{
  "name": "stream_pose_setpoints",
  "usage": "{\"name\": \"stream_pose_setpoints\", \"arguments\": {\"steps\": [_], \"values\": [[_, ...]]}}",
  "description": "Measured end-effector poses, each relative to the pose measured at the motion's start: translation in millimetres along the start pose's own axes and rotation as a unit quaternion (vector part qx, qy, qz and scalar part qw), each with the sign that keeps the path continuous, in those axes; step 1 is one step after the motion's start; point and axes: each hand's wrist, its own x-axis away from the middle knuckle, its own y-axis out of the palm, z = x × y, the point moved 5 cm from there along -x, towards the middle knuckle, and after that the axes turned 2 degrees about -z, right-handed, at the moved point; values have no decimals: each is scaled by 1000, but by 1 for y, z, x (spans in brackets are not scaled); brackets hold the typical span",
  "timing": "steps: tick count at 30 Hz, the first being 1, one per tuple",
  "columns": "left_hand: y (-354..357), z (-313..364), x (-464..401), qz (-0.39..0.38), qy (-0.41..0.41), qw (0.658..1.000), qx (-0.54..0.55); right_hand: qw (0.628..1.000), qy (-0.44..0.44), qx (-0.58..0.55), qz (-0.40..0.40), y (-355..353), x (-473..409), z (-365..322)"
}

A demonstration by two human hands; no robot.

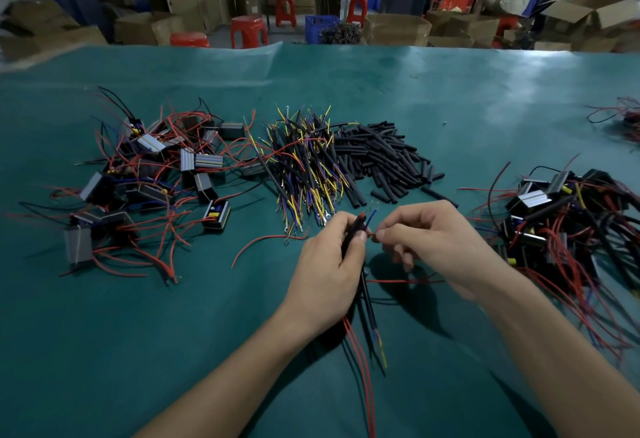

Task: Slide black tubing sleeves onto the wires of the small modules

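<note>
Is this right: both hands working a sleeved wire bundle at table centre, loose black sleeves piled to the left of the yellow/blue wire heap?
Not quite. In the head view the loose black sleeves are piled to the right of the yellow/blue wire heap, not the left. The rest holds: the left hand and right hand work a sleeved wire bundle at table centre.

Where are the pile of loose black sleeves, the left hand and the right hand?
pile of black sleeves (384,157), head view, middle of the heap.
left hand (329,264), head view, back of the hand.
right hand (436,233), head view, back of the hand.
</note>
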Motion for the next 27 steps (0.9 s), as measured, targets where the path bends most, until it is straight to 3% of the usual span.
{"name": "stream_pose_setpoints", "arguments": {"steps": [11, 17, 21, 24, 27], "values": [[-1, 1, 0, 2, 2, 1000, 4, 998, 8, -66, 10, -11, -1, 5], [0, 0, 0, -6, 0, 1000, 12, 996, -39, -44, 61, -15, -3, 5], [0, -2, 0, -2, -6, 1000, 16, 988, -40, -120, 93, -22, -3, 4], [0, -3, -1, 0, -4, 1000, 6, 986, -42, -156, 35, -21, -2, 2], [-1, -3, 0, -1, -2, 1000, 5, 996, -58, -66, -6, -11, 0, -1]]}}
